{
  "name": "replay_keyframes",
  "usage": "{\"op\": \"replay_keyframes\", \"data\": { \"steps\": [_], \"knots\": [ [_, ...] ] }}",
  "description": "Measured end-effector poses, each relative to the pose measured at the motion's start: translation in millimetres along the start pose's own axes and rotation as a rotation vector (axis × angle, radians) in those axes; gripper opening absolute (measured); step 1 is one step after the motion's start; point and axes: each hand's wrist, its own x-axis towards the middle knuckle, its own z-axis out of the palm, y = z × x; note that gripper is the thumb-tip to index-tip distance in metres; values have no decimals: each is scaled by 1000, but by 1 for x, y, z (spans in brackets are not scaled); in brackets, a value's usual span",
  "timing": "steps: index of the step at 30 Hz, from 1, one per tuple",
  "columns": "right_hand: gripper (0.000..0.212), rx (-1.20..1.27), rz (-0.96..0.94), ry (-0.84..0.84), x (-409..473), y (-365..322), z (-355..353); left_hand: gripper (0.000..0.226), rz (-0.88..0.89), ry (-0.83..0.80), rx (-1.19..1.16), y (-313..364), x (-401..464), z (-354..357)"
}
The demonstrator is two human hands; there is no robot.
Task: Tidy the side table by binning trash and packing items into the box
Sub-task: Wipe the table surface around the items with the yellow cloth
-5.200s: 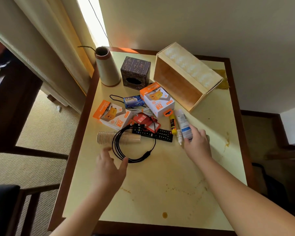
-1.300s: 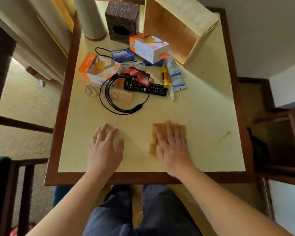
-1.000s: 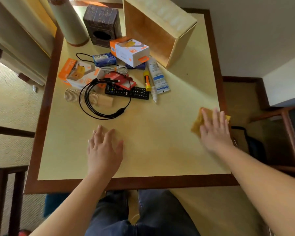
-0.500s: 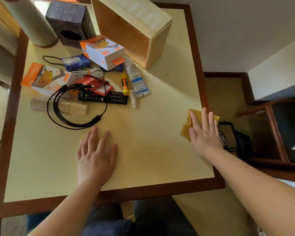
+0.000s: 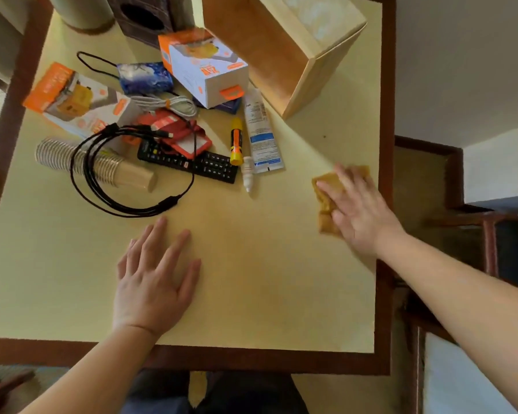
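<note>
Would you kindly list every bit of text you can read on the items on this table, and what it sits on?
Nothing reads with certainty.
White and orange box: large orange print, blurred.
Second orange box: printing illegible.
White tube: fine print and barcode, too small.
Remote control: button marks too small.
Blue packet: blurred.

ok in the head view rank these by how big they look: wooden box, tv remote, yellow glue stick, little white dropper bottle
1. wooden box, by far the largest, though cut off at the top edge
2. tv remote, partly covered by the red packet
3. yellow glue stick
4. white dropper bottle, a little shorter than the glue stick
</note>
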Motion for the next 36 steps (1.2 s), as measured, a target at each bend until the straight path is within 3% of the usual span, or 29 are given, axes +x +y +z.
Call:
{"op": "replay_keyframes", "data": {
  "steps": [5,8,12,15,18,20,22,26,30,32,36],
  "knots": [
    [62,71,391,132,148,47,-68,62,8,26,8,-1,2,3],
    [62,90,526,133,186,53,-84,62,25,66,-8,-5,1,5],
    [62,151,476,169,150,19,-65,61,35,61,-3,-5,1,4],
    [62,140,293,174,43,-53,-7,61,42,46,0,-5,2,1],
    [63,124,0,36,-80,-116,44,61,41,35,-4,-5,2,2],
    [61,80,-114,-67,-101,-103,49,61,41,33,-8,-4,2,2],
    [60,43,-43,-33,-63,-66,31,61,40,37,-1,-4,2,3],
    [61,98,437,144,70,22,-24,62,41,44,12,-4,0,3],
    [64,126,657,121,134,29,-48,62,38,49,16,-3,-1,3],
    [63,97,682,132,130,7,-42,61,41,50,14,-3,-1,4],
    [62,145,515,220,47,-65,3,61,43,57,4,-4,0,4]
  ]
}}
